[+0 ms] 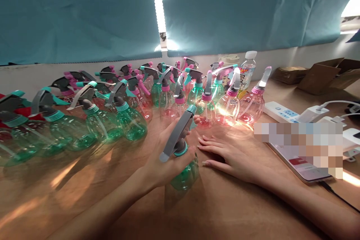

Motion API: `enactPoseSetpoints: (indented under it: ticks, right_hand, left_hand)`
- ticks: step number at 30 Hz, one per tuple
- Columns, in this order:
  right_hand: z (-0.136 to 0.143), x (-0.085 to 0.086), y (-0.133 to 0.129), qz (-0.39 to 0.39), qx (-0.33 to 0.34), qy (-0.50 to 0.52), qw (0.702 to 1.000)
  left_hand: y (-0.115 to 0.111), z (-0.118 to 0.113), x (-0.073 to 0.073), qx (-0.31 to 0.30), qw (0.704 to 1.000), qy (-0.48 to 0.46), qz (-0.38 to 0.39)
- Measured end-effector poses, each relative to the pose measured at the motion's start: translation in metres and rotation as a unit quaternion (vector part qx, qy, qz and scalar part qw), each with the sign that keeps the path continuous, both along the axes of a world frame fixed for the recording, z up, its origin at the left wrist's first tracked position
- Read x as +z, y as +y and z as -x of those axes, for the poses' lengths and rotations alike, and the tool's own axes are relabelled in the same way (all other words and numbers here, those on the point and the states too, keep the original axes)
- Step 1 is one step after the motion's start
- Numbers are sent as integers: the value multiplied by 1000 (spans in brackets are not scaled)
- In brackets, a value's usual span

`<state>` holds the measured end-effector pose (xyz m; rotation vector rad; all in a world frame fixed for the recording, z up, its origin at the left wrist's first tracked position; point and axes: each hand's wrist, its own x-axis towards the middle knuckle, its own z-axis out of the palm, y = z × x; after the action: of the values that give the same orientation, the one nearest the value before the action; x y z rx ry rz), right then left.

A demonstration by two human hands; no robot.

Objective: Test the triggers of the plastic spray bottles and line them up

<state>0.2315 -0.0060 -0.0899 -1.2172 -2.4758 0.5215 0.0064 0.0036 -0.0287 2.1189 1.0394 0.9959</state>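
Observation:
My left hand [161, 161] is wrapped round the neck of a green spray bottle [184, 178] with a grey and turquoise trigger head. The bottle stands upright, or nearly so, at the middle of the table; whether its base touches the wood I cannot tell. To its right, my right hand [223, 153] lies flat on the tabletop with fingers stretched toward the bottle, holding nothing. Behind both hands stand pink spray bottles [227, 107] with pink collars. More green spray bottles [131, 122] are lined up at the left.
At the right, a phone [298, 161], partly blurred out, lies beside a white power strip [281, 110] with plugged-in chargers and cables. A clear drink bottle [249, 65] stands at the back, near an open cardboard box [323, 77]. Teal cloth [84, 15] hangs behind the wooden table [126, 210].

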Motion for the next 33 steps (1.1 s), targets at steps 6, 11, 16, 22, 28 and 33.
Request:
enactPoseSetpoints:
  ticks: [6, 11, 16, 22, 28, 33]
  right_hand:
    - [-1, -2, 1, -5, 6, -1, 1000]
    - [-1, -4, 1, -4, 3, -2, 1000]
    - [0, -1, 0, -3, 1, 10, 1000]
    - [1, 1, -1, -5, -2, 10, 1000]
    - [0, 2, -1, -3, -2, 8, 1000]
    - [0, 2, 0, -2, 0, -4, 1000]
  left_hand:
    - [-6, -3, 7, 36, 999, 4, 1]
    - [-6, -3, 8, 0, 1000, -9, 25]
    - [-6, -4, 9, -13, 999, -24, 32]
    - [-4, -3, 7, -6, 999, -27, 17]
    - [-7, -1, 4, 34, 999, -15, 10]
    - [-6, -4, 4, 31, 999, -21, -3]
